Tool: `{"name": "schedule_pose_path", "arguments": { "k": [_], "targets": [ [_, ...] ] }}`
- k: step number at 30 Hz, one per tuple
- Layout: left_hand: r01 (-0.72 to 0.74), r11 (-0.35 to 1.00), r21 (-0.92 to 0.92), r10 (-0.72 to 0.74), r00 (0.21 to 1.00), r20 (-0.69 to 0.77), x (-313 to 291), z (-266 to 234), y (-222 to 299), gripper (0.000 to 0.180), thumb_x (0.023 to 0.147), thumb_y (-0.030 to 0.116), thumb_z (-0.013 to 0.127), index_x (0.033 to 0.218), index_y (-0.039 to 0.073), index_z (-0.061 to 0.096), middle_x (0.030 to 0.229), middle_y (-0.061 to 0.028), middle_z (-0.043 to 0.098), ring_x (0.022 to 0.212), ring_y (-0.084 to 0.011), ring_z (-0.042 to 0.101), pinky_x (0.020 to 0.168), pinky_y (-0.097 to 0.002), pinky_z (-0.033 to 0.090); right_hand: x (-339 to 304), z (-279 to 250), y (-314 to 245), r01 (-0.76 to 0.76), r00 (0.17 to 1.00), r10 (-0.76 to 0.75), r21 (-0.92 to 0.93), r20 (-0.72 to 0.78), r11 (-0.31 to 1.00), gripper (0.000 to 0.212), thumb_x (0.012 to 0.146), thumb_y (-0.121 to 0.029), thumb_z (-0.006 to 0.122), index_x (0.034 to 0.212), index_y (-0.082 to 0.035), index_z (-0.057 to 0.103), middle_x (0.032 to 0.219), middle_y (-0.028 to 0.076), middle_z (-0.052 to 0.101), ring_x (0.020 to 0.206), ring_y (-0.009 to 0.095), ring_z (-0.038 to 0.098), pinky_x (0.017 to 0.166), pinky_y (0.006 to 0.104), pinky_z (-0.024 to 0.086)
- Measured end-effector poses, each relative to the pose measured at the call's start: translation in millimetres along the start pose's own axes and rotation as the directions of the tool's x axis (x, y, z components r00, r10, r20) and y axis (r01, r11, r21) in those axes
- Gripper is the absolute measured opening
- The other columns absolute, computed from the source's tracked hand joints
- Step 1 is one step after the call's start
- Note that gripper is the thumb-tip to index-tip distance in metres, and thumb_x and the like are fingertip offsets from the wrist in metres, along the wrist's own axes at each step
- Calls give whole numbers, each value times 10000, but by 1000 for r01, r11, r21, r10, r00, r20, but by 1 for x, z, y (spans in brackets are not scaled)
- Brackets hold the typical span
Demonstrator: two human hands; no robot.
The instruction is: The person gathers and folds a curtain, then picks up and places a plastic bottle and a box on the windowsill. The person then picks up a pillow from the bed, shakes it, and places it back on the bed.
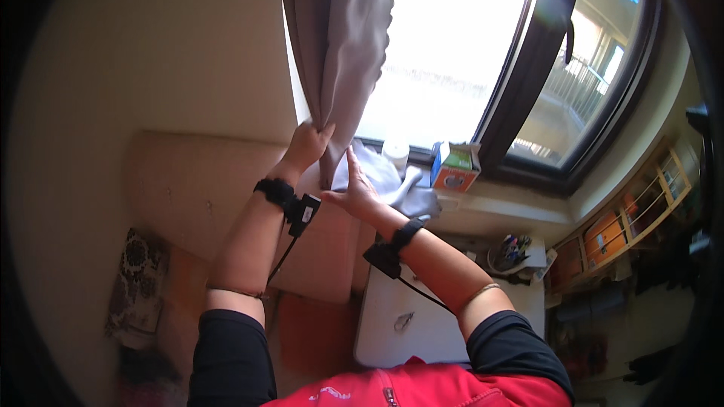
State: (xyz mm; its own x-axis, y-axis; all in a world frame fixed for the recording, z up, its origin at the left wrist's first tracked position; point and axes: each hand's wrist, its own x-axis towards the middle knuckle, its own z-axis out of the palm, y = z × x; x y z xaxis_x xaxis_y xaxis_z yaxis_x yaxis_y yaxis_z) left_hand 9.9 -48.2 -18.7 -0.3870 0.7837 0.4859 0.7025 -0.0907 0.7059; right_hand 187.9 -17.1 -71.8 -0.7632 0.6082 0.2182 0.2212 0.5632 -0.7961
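Your left hand (305, 146) is closed on the grey curtain (353, 49), fingers curled round its gathered folds at the left side, near the lower end of the hanging part; your right hand (360, 194) grasps nothing that shows, its fingers stretched up and its thumb set apart, pointing toward the narrow gathered end; whether those fingertips touch the cloth you cannot tell from this angle. The relation that matters is the curtain's long axis: it runs from the top edge of the view down to your two hands, leaning a little toward the left as it drops, so most of its length lies above and slightly to the right of your left-hand grip, while only a short gathered tail falls below it, between your two wrists; the left hand is the nearer one, in contact already, and the right is just beside that tail on its right. Pale grey fabric (388, 179) lies bunched on the sill beyond your right hand, and you cannot tell whether it joins the curtain; a white round container (395, 152) and an orange and green box (456, 166) stand to its right, below the bright window (452, 45).
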Motion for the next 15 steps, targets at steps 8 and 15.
{"name": "schedule_pose_path", "arguments": {
  "k": [8, 15],
  "targets": [
    [-71, 961, -266, 91, 994, 63, -18, 28, 52, 328, 881, 240, 632, 1028, -48, 682, 854, -244, 699, 832, -346, 706, 734, -386, 534, 58, 19, 43, -106, 945, 180, 264, -275, 959, 629, 893, -274, 650, 1423, -93, 364, 1246, 223, 601, 1108, 354, 624, 941, 450, 488],
    [92, 941, -326, -61, 993, 104, -1, 37, 63, 371, 898, 266, 653, 1092, -48, 680, 859, -188, 707, 809, -259, 708, 712, -356, 547, 58, -108, 54, -69, 947, -75, -427, -311, 902, 367, 887, -136, 530, 1244, -69, 581, 1032, 240, 688, 994, 452, 640, 888, 503, 504]
  ]
}}
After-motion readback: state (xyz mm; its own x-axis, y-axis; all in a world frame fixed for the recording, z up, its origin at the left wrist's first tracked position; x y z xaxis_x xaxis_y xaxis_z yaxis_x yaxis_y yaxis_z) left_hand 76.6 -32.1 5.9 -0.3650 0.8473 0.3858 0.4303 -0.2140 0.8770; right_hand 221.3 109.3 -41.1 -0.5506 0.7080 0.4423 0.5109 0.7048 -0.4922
